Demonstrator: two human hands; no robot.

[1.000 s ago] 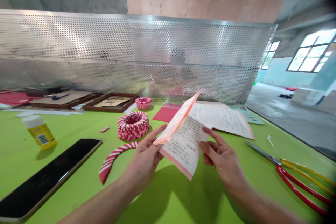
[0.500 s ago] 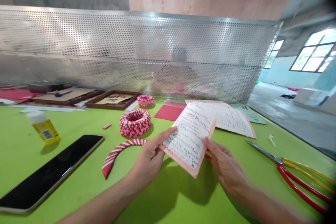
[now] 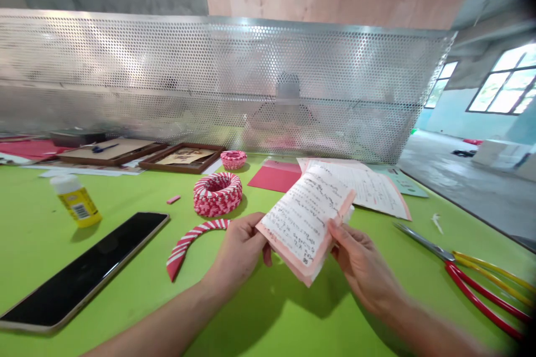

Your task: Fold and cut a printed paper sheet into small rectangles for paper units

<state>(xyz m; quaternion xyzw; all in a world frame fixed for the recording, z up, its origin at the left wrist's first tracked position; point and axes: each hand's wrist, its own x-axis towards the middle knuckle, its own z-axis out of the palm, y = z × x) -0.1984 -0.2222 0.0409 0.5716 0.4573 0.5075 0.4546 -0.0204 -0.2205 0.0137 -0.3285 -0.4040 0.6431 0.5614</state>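
Note:
A folded paper [image 3: 307, 217] with handwriting and pink edges is held up above the green table. My left hand [image 3: 243, 248] grips its lower left edge, the fingers partly behind it. On the right edge, my right hand [image 3: 355, 256] pinches the paper between thumb and fingers. Left of my left hand lies a curved red-and-white striped paper piece [image 3: 188, 242]. Beyond it stands a striped coiled ring [image 3: 218, 195], with a smaller one [image 3: 233, 159] farther back. More written sheets [image 3: 368, 189] and a red paper [image 3: 274, 175] lie behind the held paper.
A phone [image 3: 84, 273] and a glue stick [image 3: 77, 201] are on the left. Scissors [image 3: 448, 256] with red and yellow handles lie at the right. Two shallow frames [image 3: 182, 157] sit at the back left, before a perforated metal panel [image 3: 209, 83].
The folded paper has turned slightly, and its layers show more at the right and lower edges. My left fingers have shifted down and left along its edge.

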